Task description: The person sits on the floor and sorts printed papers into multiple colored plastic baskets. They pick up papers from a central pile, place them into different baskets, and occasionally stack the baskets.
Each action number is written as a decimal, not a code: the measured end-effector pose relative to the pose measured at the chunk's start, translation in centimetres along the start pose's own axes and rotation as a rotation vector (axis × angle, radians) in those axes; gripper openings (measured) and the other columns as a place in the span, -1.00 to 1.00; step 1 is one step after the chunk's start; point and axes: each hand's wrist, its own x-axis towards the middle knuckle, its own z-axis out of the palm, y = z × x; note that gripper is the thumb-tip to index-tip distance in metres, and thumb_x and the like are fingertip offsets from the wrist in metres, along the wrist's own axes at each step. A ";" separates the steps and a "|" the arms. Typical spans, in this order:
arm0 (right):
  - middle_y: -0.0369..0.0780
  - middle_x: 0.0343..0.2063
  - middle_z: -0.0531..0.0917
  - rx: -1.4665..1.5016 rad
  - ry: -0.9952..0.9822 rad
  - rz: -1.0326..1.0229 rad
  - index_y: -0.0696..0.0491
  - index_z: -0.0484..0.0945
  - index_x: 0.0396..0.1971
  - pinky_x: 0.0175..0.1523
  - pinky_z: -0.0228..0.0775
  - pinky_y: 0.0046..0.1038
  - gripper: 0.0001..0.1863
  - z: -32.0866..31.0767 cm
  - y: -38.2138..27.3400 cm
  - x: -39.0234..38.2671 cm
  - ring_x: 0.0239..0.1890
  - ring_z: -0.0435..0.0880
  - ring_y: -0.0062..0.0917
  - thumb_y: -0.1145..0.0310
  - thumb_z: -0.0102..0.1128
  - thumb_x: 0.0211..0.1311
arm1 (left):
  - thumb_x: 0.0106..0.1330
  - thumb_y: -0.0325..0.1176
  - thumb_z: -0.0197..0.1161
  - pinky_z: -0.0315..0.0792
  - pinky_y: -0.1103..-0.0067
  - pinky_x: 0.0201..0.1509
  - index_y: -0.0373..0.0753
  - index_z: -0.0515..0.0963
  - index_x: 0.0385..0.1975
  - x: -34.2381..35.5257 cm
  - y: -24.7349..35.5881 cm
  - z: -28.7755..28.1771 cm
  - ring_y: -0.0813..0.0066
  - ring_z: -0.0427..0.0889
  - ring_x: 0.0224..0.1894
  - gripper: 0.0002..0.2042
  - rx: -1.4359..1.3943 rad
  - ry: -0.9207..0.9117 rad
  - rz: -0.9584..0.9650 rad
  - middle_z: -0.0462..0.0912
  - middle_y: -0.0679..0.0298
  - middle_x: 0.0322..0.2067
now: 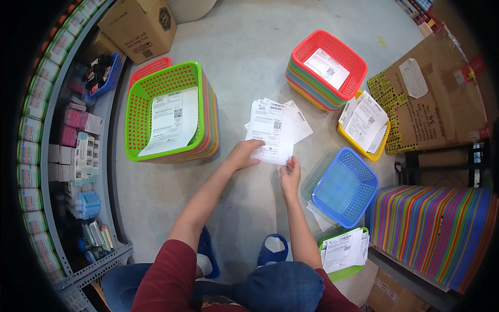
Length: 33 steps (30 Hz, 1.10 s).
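Observation:
A small stack of white printed sheets (266, 125), with barcodes and a square code, lies in front of me over the grey floor. My left hand (247, 155) grips its lower left edge, thumb below and fingers on top. At the lower right corner, my right hand (290, 174) has its fingers bent together on the paper's edge. More loose sheets (300, 125) fan out beneath the stack to the right. Left of my hands, a stack of colored plastic baskets, topped by a green basket (200, 112), holds a long printed sheet (174, 122).
To the right stand a red basket (355, 88) on a stack, a yellow basket (385, 139) with papers, a blue basket (343, 184) and a green basket (343, 273) with papers. Stacked baskets (431, 223) and a cardboard box (431, 99) flank them. Shelving (106, 156) lines the left.

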 end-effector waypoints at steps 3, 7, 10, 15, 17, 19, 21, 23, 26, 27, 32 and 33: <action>0.00 0.05 0.43 -0.041 0.067 0.018 0.28 0.22 0.22 0.22 0.27 -0.38 -0.34 0.2 0.1 0.4 0.13 0.43 -0.33 0.53 0.19 0.06 | -0.21 -0.40 0.49 0.49 0.38 0.04 -0.29 0.53 -0.11 0.7 -0.3 -0.3 0.09 0.59 -0.06 -0.46 0.038 -0.101 -0.035 0.60 0.03 -0.10; -0.02 0.01 0.49 0.008 0.060 0.063 0.29 0.20 0.22 0.21 0.27 -0.42 -0.33 0.6 -0.3 1.2 0.09 0.46 -0.37 0.56 0.18 0.06 | -0.19 -0.39 0.47 0.50 0.37 -0.01 -0.28 0.54 -0.17 1.0 0.0 -0.6 0.09 0.61 -0.11 -0.52 0.038 -0.063 0.044 0.62 0.05 -0.16; -0.04 0.01 0.51 0.238 0.039 0.154 0.31 0.18 0.23 0.21 0.27 -0.44 -0.33 0.6 -1.2 1.4 0.08 0.47 -0.39 0.58 0.17 0.06 | -0.22 -0.39 0.48 0.50 0.38 -0.03 -0.25 0.55 -0.19 1.2 0.2 -0.6 0.09 0.61 -0.13 -0.52 0.055 -0.043 0.030 0.62 0.06 -0.18; -0.02 0.06 0.49 0.317 0.016 0.169 0.29 0.14 0.27 0.21 0.25 -0.44 -0.30 0.0 -2.2 1.1 0.11 0.45 -0.39 0.59 0.15 0.08 | -0.28 -0.40 0.51 0.51 0.41 -0.06 -0.26 0.62 -0.33 2.3 -0.5 -0.5 0.10 0.61 -0.14 -0.60 0.105 -0.160 -0.008 0.64 0.05 -0.22; -0.01 0.08 0.48 0.228 0.024 0.138 0.26 0.13 0.28 0.22 0.24 -0.44 -0.29 -0.2 -2.3 0.9 0.13 0.44 -0.39 0.58 0.15 0.09 | -0.24 -0.43 0.48 0.50 0.42 -0.09 -0.29 0.62 -0.44 2.6 -1.0 -0.8 0.13 0.62 -0.20 -0.71 0.073 -0.132 0.108 0.65 0.08 -0.33; -0.01 0.10 0.47 0.200 0.006 0.148 0.22 0.17 0.29 0.22 0.24 -0.41 -0.31 -0.7 -2.6 0.6 0.16 0.42 -0.37 0.56 0.16 0.11 | -0.20 -0.47 0.45 0.50 0.42 -0.12 -0.28 0.63 -0.51 2.9 -1.3 -1.0 0.14 0.63 -0.24 -0.80 0.051 -0.148 0.164 0.65 0.09 -0.40; -0.04 0.12 0.47 0.112 -0.023 0.112 0.18 0.21 0.27 0.22 0.25 -0.38 -0.34 -2.0 -3.4 -0.3 0.18 0.42 -0.36 0.55 0.16 0.12 | -0.15 -0.50 0.43 0.50 0.41 -0.14 -0.26 0.64 -0.53 3.3 -1.4 -1.4 0.14 0.64 -0.26 -0.85 0.040 -0.188 0.195 0.65 0.10 -0.44; -0.07 0.12 0.48 -0.049 -0.059 0.087 0.15 0.27 0.25 0.21 0.26 -0.34 -0.39 -4.1 -4.5 -1.8 0.18 0.43 -0.36 0.54 0.15 0.15 | -0.06 -0.52 0.37 0.50 0.39 -0.17 -0.24 0.63 -0.42 3.7 -1.0 -1.7 0.14 0.64 -0.28 -0.83 0.029 -0.190 0.139 0.64 0.07 -0.46; -0.03 0.08 0.51 -0.351 -0.104 -0.345 0.16 0.39 0.15 0.23 0.27 -0.29 -0.49 -11.7 -5.8 -6.7 0.15 0.47 -0.22 0.54 0.14 0.13 | 0.07 -0.54 0.27 0.51 0.36 -0.21 -0.23 0.58 -0.22 4.4 2.1 -0.6 0.12 0.65 -0.28 -0.76 -0.058 0.006 0.042 0.64 0.04 -0.43; 0.01 0.07 0.51 -0.523 -0.068 -0.442 0.16 0.40 0.14 0.25 0.24 -0.25 -0.49 -14.4 -5.8 -8.4 0.15 0.46 -0.16 0.54 0.13 0.11 | 0.12 -0.54 0.24 0.51 0.35 -0.23 -0.22 0.56 -0.15 4.7 3.9 0.3 0.11 0.65 -0.29 -0.73 -0.092 0.085 -0.024 0.64 0.03 -0.41; -0.03 -0.13 0.59 -1.124 -0.013 -0.285 0.18 0.48 -0.01 0.10 0.31 -0.22 -0.52 -23.1 -1.8 -11.3 -0.04 0.54 -0.16 0.61 0.14 -0.06 | 0.33 -0.31 0.05 0.53 0.43 -0.07 -0.18 0.48 0.09 5.0 17.3 9.4 0.09 0.65 -0.13 -0.66 -0.378 -0.377 0.112 0.63 0.03 -0.12; -0.05 -0.19 0.59 -1.124 -0.024 -0.349 0.17 0.50 -0.05 0.05 0.31 -0.23 -0.53 -23.9 -0.9 -11.1 -0.10 0.54 -0.17 0.61 0.15 -0.10 | 0.32 -0.29 0.06 0.55 0.40 -0.13 -0.18 0.50 0.04 4.9 19.9 11.2 0.08 0.66 -0.17 -0.68 -0.416 -0.356 0.183 0.65 0.03 -0.17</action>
